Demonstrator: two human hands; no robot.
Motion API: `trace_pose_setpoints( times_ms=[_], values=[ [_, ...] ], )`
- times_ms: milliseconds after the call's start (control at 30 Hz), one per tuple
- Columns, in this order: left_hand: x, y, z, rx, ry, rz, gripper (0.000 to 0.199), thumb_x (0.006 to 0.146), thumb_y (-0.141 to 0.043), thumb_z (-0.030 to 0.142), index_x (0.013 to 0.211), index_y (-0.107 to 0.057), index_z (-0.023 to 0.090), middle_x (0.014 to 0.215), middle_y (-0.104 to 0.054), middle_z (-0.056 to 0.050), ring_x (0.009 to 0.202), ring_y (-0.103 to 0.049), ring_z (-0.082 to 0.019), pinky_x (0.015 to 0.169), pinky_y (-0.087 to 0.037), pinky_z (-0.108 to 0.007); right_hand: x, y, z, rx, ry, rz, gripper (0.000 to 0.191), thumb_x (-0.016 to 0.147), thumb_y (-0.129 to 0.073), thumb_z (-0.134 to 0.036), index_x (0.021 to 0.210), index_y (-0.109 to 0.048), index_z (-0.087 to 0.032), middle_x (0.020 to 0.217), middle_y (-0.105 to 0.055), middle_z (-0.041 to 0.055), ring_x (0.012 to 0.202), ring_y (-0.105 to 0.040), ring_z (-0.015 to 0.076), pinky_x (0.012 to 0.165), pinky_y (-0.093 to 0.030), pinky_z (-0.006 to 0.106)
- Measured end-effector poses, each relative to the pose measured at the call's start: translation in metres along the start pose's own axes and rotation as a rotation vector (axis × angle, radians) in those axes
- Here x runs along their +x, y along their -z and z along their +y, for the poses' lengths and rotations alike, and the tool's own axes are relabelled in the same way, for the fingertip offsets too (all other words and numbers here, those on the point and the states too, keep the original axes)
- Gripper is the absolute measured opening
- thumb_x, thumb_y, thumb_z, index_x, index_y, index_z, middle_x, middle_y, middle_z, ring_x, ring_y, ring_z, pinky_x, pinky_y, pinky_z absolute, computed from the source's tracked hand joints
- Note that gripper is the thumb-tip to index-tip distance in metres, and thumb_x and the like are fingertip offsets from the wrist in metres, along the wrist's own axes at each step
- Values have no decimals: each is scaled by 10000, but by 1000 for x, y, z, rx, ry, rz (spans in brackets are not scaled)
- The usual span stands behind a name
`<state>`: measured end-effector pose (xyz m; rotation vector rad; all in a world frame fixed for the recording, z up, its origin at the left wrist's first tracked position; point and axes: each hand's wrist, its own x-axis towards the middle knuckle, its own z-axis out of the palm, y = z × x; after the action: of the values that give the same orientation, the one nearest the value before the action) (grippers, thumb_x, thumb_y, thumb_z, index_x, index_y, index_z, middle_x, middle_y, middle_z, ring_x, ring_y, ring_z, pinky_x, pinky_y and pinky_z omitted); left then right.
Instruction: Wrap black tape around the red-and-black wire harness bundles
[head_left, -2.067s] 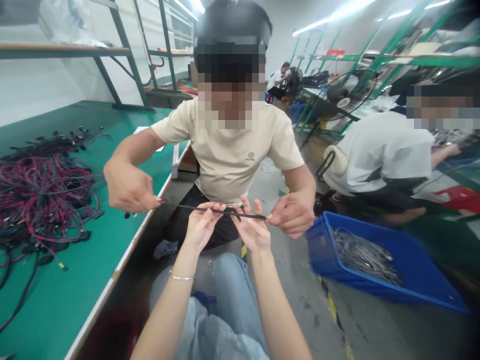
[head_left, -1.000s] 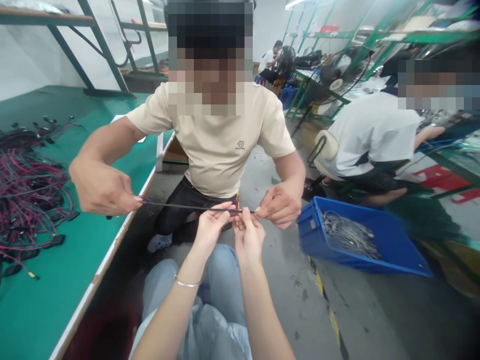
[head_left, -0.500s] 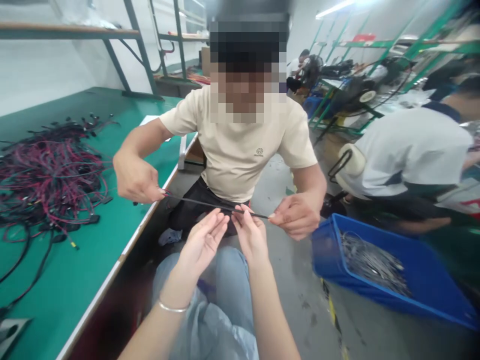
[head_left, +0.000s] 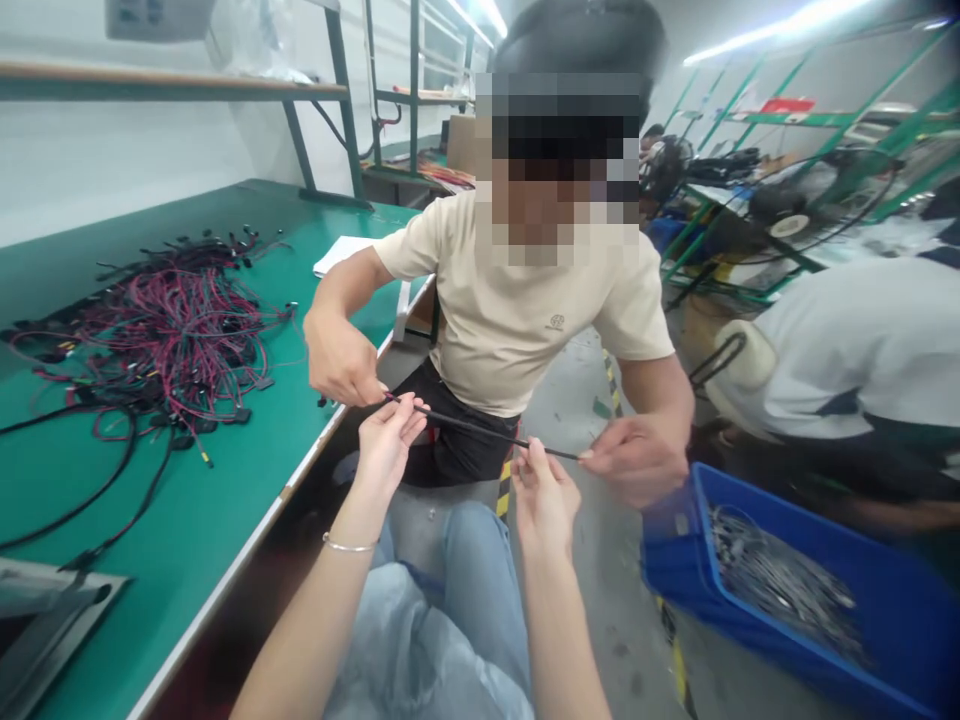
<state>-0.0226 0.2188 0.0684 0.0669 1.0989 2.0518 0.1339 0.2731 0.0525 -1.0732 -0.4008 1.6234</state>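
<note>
A black cable sleeve [head_left: 472, 428] runs taut between a co-worker's hands [head_left: 341, 365], its ends hidden in their fingers; the left hand [head_left: 386, 450] and right hand [head_left: 544, 500] have curled fingers at it, any pinch hard to make out

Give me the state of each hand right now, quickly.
Left hand: closed, holding the black cable.
Right hand: closed, pinching the same cable at the fingertips.
</note>
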Motion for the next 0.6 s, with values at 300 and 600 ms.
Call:
trace_pose_setpoints(
  times_ms=[300, 600],
  values=[
    [-25, 13, 34, -332, 185, 151, 289, 818, -353, 24, 839, -619, 134, 741, -682, -16, 750, -634, -64, 721, -513, -144, -4, 23, -1, 189, -98, -75, 102, 699, -596, -311, 792, -595, -271, 899, -649, -26, 640, -544, 86, 616, -484, 272],
    [-26, -15, -18, 153, 296, -272, 240, 716, -599, 279, 941, -575, 198, 1012, -626, -73, 922, -593, -173, 808, -463, -301, -3, -11, 2, 39, -182, -404, 400, 620, -658, -277, 1011, -571, -277, 1122, -576, 19, 832, -572, 112, 737, -459, 273]
  ],
)
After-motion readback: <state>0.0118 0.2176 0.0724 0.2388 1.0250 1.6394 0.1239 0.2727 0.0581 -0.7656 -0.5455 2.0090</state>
